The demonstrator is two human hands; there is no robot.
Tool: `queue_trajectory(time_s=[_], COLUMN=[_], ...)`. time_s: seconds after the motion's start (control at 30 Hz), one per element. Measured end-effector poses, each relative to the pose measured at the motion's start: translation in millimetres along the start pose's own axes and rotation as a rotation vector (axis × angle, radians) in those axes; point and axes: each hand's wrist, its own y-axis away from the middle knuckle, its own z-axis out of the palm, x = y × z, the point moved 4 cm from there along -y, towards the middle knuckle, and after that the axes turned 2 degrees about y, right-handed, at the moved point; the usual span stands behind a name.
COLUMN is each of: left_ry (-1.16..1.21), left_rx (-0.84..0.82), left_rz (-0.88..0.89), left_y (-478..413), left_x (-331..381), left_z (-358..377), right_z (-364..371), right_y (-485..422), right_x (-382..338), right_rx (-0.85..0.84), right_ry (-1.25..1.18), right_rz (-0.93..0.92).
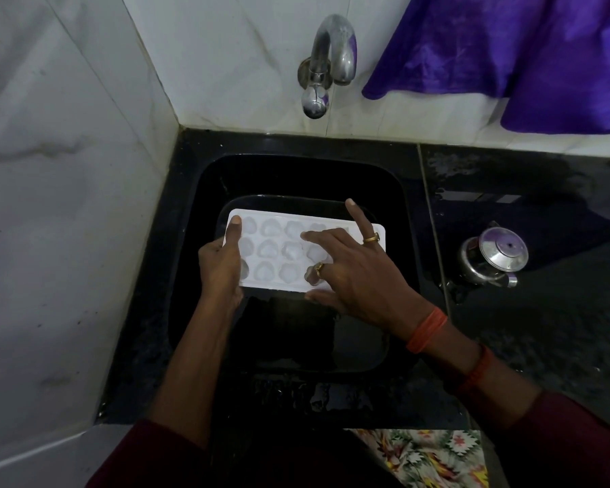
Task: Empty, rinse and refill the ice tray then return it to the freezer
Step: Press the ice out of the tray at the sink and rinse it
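A white ice tray (279, 253) with heart-shaped cells is held flat over the black sink (198, 191). Pale ice shows in the cells. My left hand (222, 265) grips the tray's left end, thumb lying along the top face and fingers under it. My right hand (353, 272) rests on the tray's right half with spread fingers: one fingertip presses a cell in the middle row, the thumb is at the near edge, and one finger points up off the tray. A metal tap (331, 61) sticks out of the wall above the sink; no water runs from it.
The sink sits in a wet black counter (507, 213). A small steel kettle (492, 257) stands on the counter to the right. A purple cloth (507, 54) hangs on the wall at upper right. White tiled walls (67, 170) close in the left side and back.
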Motion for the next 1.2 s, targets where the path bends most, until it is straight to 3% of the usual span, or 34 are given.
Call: queue_trajectory(time_s=[0.33, 0.53, 0.8, 1.0, 1.2], left_ry=[0.004, 0.013, 0.009, 0.014, 0.008], left_rx=[-0.020, -0.021, -0.026, -0.031, -0.028], left_rz=[-0.011, -0.016, -0.014, -0.016, -0.007], left_y=[-2.0, -4.8, -7.1, -8.0, -7.4], left_x=[1.1, -0.3, 1.0, -0.4, 0.8], left_z=[1.7, 0.2, 0.2, 1.1, 1.9], right_z=[5.8, 1.0, 6.6, 5.5, 8.7], right_y=[2.3, 0.5, 1.9, 2.0, 3.3], right_x=[-0.2, 2.1, 5.8, 10.6, 9.8], right_rx=[-0.038, 0.099, 0.061, 0.153, 0.054], right_ry=[0.032, 0.002, -0.007, -0.011, -0.014], right_rz=[-0.001, -0.018, -0.024, -0.012, -0.038])
